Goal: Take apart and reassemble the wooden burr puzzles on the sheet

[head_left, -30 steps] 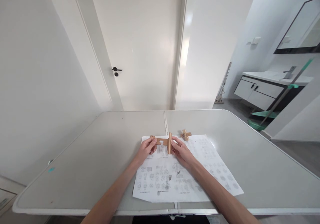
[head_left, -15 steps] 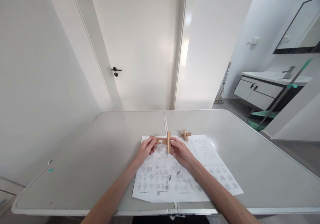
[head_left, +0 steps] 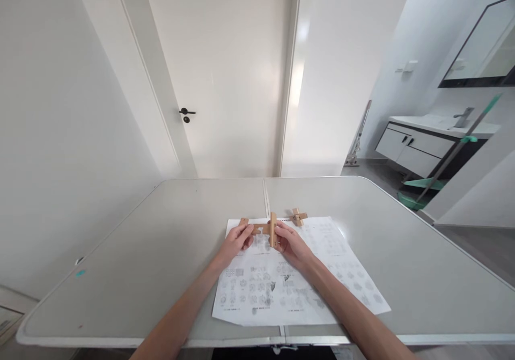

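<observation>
My left hand pinches the left end of a flat notched wooden bar that lies over the top of a printed instruction sheet. My right hand grips a second wooden bar that stands crosswise at the right end of the first. The two bars meet in a T shape. A small assembled wooden cross rests just beyond, at the sheet's top edge, untouched.
The grey folding table has a seam down its middle. Behind it stands a white door with a black handle. At the right an open doorway shows a bathroom vanity and a green mop.
Both hands and the two joined bars have stayed almost in place; the crosswise bar shifted slightly left and back right. The view has barely moved.
</observation>
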A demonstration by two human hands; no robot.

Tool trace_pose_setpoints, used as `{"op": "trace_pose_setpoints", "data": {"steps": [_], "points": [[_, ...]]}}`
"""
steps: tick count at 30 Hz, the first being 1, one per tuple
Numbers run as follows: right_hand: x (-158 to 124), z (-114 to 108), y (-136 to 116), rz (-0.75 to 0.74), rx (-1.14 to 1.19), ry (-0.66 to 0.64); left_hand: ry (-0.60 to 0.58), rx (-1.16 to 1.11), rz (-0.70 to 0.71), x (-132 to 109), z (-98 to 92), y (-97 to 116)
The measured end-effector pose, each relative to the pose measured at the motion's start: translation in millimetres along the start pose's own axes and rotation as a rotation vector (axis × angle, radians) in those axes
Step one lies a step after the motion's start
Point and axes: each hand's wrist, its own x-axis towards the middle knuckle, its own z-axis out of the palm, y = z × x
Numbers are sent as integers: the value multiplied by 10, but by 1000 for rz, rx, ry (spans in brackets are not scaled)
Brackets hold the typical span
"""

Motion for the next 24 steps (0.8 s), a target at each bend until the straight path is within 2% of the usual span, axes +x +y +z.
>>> {"op": "trace_pose_setpoints", "data": {"steps": [11, 24], "points": [[7, -29, 19, -31, 20, -55, 8, -19, -31, -11, 6, 30], [76, -90, 111, -79, 28, 34, 3, -8, -39, 1, 23, 17]]}}
